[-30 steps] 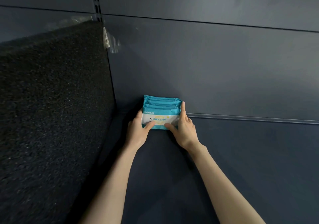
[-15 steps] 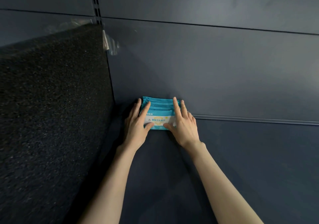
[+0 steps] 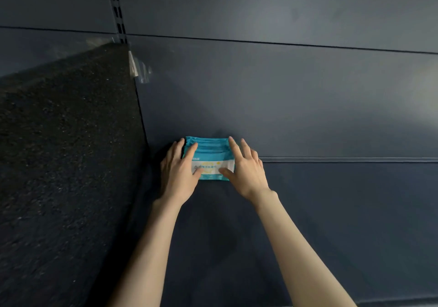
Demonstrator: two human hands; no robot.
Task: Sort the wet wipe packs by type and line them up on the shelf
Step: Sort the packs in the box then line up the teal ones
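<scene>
Teal wet wipe packs (image 3: 208, 150) stood in a row on the dark shelf (image 3: 331, 212), tucked against its back wall (image 3: 260, 105) near a rough black side panel (image 3: 66, 152), while the left hand (image 3: 179, 171) and right hand (image 3: 246, 171), fingers straight, pressed either end, apparently squaring them up.

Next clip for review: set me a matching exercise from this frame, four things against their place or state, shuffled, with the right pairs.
Things:
1. left hand
2. right hand
3. teal wet wipe packs
4. black textured panel

Places or states:
A. stands along the left side of the shelf
B. straight fingers against the packs' right end
C. upright in a row by the back wall
D. straight fingers against the packs' left end

Pairs: 1-D, 2-B, 3-C, 4-A
</scene>
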